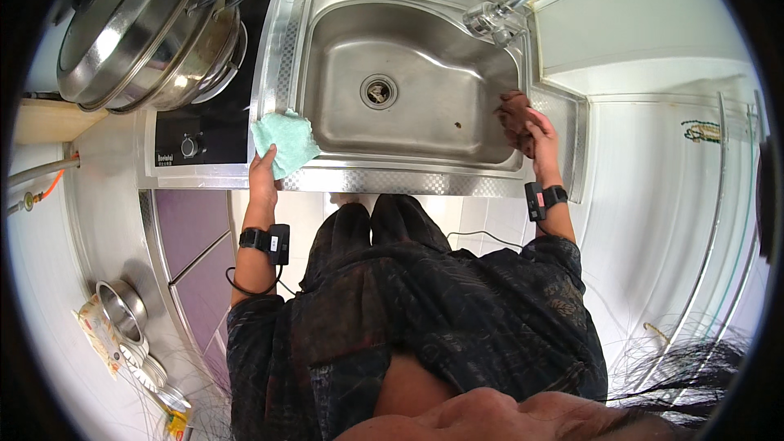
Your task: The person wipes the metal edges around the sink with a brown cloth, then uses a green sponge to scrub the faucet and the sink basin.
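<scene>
My left hand [263, 171] grips a mint-green cloth [286, 139] at the left front corner of the steel sink, with the thumb on top of it. The cloth lies over the metal rim beside the stove. A crumpled brown cloth [516, 119] is held in my right hand [542, 138] at the sink's right edge, partly over the basin. Between the two hands is the stainless-steel sink [416, 86]. Its drain [378, 92] has some pale debris in it, and a small dark scrap [457, 125] lies on the basin floor.
A chrome faucet [490, 18] stands at the back right corner. Left of the sink, stacked metal pots [171, 67] sit on a black glass gas stove [214, 135] with a knob [190, 146]. A steel bowl [122, 309] and stacked dishes [147, 370] are at lower left. Wall rails [710, 220] run along the right.
</scene>
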{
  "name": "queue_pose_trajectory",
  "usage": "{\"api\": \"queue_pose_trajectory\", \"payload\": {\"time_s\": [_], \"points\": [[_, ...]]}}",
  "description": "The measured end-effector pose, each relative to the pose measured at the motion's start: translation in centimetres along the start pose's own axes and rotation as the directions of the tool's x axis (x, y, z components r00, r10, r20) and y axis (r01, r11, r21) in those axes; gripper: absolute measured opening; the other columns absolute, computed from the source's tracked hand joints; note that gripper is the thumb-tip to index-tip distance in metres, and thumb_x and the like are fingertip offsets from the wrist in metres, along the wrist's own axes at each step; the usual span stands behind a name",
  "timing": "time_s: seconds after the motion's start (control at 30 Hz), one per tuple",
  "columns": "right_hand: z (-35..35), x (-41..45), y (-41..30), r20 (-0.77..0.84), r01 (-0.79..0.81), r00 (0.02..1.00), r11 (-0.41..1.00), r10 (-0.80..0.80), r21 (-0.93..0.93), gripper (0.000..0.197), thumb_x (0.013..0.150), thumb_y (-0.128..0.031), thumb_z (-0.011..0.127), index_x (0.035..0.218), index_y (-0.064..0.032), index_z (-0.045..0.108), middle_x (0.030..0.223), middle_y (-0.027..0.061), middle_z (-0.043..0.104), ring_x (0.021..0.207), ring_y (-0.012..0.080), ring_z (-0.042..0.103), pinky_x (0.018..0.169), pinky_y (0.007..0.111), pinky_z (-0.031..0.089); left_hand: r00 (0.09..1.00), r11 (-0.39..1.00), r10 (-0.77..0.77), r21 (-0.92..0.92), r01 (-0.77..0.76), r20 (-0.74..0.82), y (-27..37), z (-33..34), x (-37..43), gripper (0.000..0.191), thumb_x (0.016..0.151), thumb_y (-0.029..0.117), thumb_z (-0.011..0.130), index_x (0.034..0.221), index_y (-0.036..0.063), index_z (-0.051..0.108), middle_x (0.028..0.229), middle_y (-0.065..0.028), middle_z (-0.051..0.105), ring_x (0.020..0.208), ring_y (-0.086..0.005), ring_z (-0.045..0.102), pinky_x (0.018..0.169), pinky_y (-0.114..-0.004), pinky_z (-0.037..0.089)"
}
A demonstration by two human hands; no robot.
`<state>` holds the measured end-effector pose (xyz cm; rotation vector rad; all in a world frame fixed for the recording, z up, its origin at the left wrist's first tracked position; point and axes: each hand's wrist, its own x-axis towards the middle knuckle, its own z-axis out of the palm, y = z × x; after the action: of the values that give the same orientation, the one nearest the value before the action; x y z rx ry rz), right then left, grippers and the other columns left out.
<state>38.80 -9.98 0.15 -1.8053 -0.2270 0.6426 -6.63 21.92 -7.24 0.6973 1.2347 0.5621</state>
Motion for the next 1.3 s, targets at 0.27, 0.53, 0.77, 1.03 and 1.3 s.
{"api": "queue_pose_trajectory", "payload": {"time_s": [0.27, 0.53, 0.77, 1.03, 1.3], "points": [[-6.0, -0.2, 4.0, -0.218, 0.087, 0.965, 0.965, -0.143, -0.249, 0.033, 0.088, -0.005, 0.054, 0.120, 0.0015, 0.054, 0.121, 0.0114, 0.057, 0.111, 0.0204, 0.054, 0.095, 0.030, 0.042, 1.000, 0.993, 0.004, -0.116, -0.003, 0.009, -1.9, -2.9, 2.2, 0.040, 0.083, 0.023, 0.066, 0.115, 0.0027, 0.053, 0.102, -0.0081, 0.062, 0.090, -0.0199, 0.062, 0.076, -0.033, 0.050], [-9.5, 2.9, 9.7, 0.124, 0.227, 0.974, 0.787, -0.190, -0.574, 0.038, 0.083, -0.006, 0.057, 0.121, -0.0019, 0.056, 0.124, 0.0135, 0.057, 0.114, 0.0253, 0.052, 0.100, 0.032, 0.037, 1.000, 0.991, 0.009, -0.137, -0.005, 0.029, 2.3, -0.7, -1.4, 0.041, 0.084, 0.024, 0.063, 0.114, -0.0032, 0.053, 0.103, -0.0144, 0.064, 0.091, -0.0258, 0.064, 0.079, -0.038, 0.052], [-10.5, 10.0, 4.5, 0.541, 0.507, 0.840, 0.401, -0.034, -0.763, 0.038, 0.090, -0.035, 0.052, 0.104, -0.0014, 0.062, 0.100, 0.0212, 0.062, 0.093, 0.0385, 0.058, 0.079, 0.042, 0.046, 1.000, 0.987, 0.007, -0.161, -0.008, -0.008, 2.3, -1.7, -3.6, 0.048, 0.080, 0.034, 0.069, 0.115, 0.0031, 0.058, 0.102, -0.0102, 0.065, 0.086, -0.0221, 0.064, 0.064, -0.035, 0.052], [3.3, 16.5, -2.9, 0.473, 0.473, 0.881, 0.022, -0.006, -0.881, 0.033, 0.084, -0.027, 0.052, 0.103, -0.0034, 0.065, 0.103, 0.0199, 0.064, 0.098, 0.0368, 0.060, 0.084, 0.045, 0.046, 0.989, 0.943, -0.037, -0.333, -0.014, -0.146, -0.2, -3.8, -4.2, 0.030, 0.086, 0.022, 0.063, 0.110, 0.0052, 0.060, 0.094, -0.0051, 0.065, 0.078, -0.0166, 0.061, 0.060, -0.031, 0.048], [15.0, 19.5, 1.3, 0.740, 0.688, 0.660, 0.293, 0.128, -0.664, 0.027, 0.082, -0.019, 0.052, 0.099, -0.0033, 0.066, 0.082, 0.0171, 0.067, 0.072, 0.0277, 0.064, 0.064, 0.038, 0.050, 0.970, 0.938, -0.084, -0.348, -0.001, -0.229, -2.3, -4.6, -5.0, 0.027, 0.089, 0.021, 0.057, 0.113, 0.0078, 0.058, 0.095, -0.0036, 0.063, 0.079, -0.0154, 0.060, 0.060, -0.030, 0.045]]}}
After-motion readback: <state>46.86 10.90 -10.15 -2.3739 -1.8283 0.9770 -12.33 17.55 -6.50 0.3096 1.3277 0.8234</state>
